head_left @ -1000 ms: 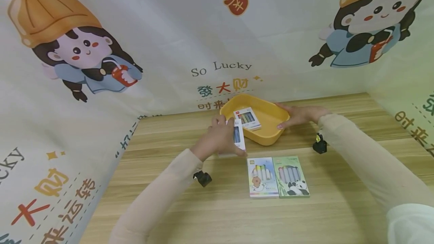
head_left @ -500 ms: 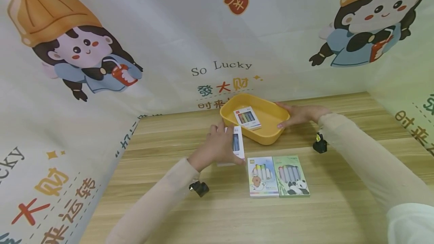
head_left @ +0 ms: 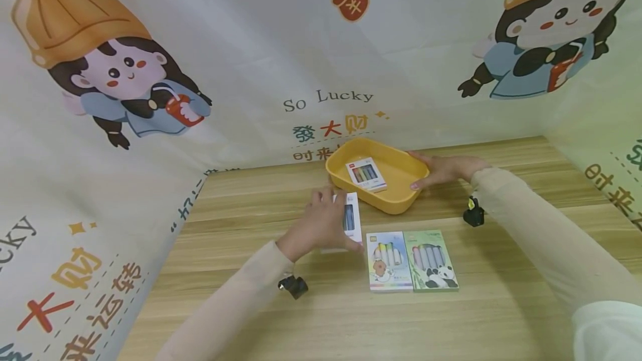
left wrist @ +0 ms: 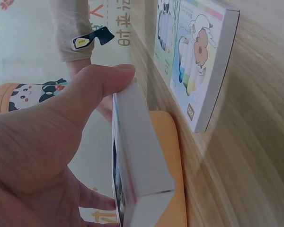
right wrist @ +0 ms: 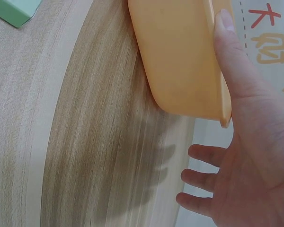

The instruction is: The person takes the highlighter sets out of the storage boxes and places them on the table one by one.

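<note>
My left hand (head_left: 318,222) grips a white crayon box (head_left: 354,219) with thumb and fingers on opposite edges, just left of the yellow basket (head_left: 393,206). In the left wrist view this box (left wrist: 142,142) stands apart from the table and its side faces the camera. On the far right end of the basket, my right hand (head_left: 443,170) pinches the rim. In the right wrist view the thumb (right wrist: 232,52) lies over the basket's rim while several fingers extend free below. Inside the basket lies another small white crayon box (head_left: 368,176), picture side up.
Two flat boxes lie side by side in front of the basket: a blue-white one (head_left: 388,272) with a cartoon animal and a green one (head_left: 431,263) with pandas. A printed cloth (head_left: 251,71) hangs behind the wooden table (head_left: 321,322).
My left hand has drawn the white crayon box down and toward me, away from the basket's left edge. The right hand and the basket have stayed in place.
</note>
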Motion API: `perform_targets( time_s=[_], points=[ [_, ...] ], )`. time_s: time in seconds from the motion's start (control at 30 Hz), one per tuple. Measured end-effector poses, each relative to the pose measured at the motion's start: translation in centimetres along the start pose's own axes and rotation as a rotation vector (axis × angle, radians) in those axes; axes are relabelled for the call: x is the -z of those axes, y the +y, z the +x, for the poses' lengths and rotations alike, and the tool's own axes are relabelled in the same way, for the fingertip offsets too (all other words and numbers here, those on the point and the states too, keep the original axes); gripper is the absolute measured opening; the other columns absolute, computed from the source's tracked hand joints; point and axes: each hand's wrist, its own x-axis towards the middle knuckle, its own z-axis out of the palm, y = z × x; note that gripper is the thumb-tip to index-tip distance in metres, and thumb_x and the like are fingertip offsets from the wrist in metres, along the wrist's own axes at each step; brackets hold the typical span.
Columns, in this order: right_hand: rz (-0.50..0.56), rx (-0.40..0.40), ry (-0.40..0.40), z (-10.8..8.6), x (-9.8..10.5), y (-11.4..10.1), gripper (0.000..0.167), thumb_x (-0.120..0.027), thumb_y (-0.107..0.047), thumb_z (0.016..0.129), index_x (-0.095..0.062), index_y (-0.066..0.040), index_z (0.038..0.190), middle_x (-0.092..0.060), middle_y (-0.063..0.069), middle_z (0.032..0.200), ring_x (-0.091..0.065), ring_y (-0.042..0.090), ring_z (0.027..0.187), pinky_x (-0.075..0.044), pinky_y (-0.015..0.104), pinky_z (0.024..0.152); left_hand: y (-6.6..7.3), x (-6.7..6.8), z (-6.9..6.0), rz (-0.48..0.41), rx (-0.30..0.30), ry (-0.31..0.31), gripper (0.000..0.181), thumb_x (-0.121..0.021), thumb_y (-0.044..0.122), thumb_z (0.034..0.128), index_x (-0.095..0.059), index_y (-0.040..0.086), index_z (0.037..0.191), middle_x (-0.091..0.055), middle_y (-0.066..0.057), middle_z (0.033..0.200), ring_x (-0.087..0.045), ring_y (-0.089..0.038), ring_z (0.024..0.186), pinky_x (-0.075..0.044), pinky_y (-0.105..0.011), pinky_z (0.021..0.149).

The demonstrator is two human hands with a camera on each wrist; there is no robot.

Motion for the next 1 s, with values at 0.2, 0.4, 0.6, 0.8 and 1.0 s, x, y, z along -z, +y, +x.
perform_targets(
  time_s=[0.2,0.4,0.6,0.8,1.0],
  points=[
    [0.004,0.004,-0.005,0.2,0.0,0.1,0.107,-0.062,-0.063,0.087,0.004,-0.02,0.16,-0.011,0.028,0.163,-0.014,0.052,0.149,-0.016,0.072,0.116,0.0,-0.5,-0.6,0.015,-0.005,-0.01,0.128,-0.088,0.064,0.0556,-0.031,0.004,0.153,-0.038,-0.024,0.147,-0.038,-0.042,0.132,-0.041,-0.055,0.11],
    [0.003,0.006,-0.013,0.3,0.1,0.1,0.108,-0.061,-0.064,0.087,0.005,-0.02,0.16,-0.012,0.029,0.163,-0.015,0.053,0.148,-0.017,0.072,0.116,0.1,-0.9,-0.9,0.001,-0.001,-0.014,0.13,-0.089,0.063,0.0549,-0.028,0.004,0.154,-0.038,-0.024,0.148,-0.037,-0.042,0.134,-0.04,-0.057,0.111],
    [0.001,0.014,-0.016,0.0,0.1,0.0,0.108,-0.062,-0.064,0.087,0.005,-0.019,0.16,-0.011,0.029,0.163,-0.014,0.053,0.148,-0.018,0.072,0.115,0.0,-1.1,-1.2,-0.008,-0.009,-0.016,0.13,-0.089,0.062,0.0555,-0.028,0.004,0.154,-0.034,-0.026,0.152,-0.032,-0.046,0.139,-0.037,-0.06,0.113],
    [-0.002,0.016,-0.018,0.1,0.2,0.0,0.109,-0.061,-0.065,0.087,0.006,-0.019,0.16,-0.011,0.029,0.163,-0.015,0.054,0.148,-0.018,0.073,0.115,0.1,-1.3,-1.5,-0.016,-0.01,-0.02,0.131,-0.09,0.062,0.0545,-0.029,0.002,0.154,-0.035,-0.026,0.151,-0.034,-0.045,0.136,-0.038,-0.059,0.112],
    [0.002,0.012,-0.013,0.1,0.0,0.2,0.107,-0.061,-0.064,0.088,0.005,-0.02,0.16,-0.01,0.028,0.163,-0.014,0.053,0.149,-0.017,0.073,0.115,0.1,-2.0,-1.8,-0.017,-0.011,-0.033,0.131,-0.089,0.064,0.0535,-0.03,0.003,0.154,-0.038,-0.025,0.148,-0.037,-0.043,0.134,-0.039,-0.058,0.112]
  ],
)
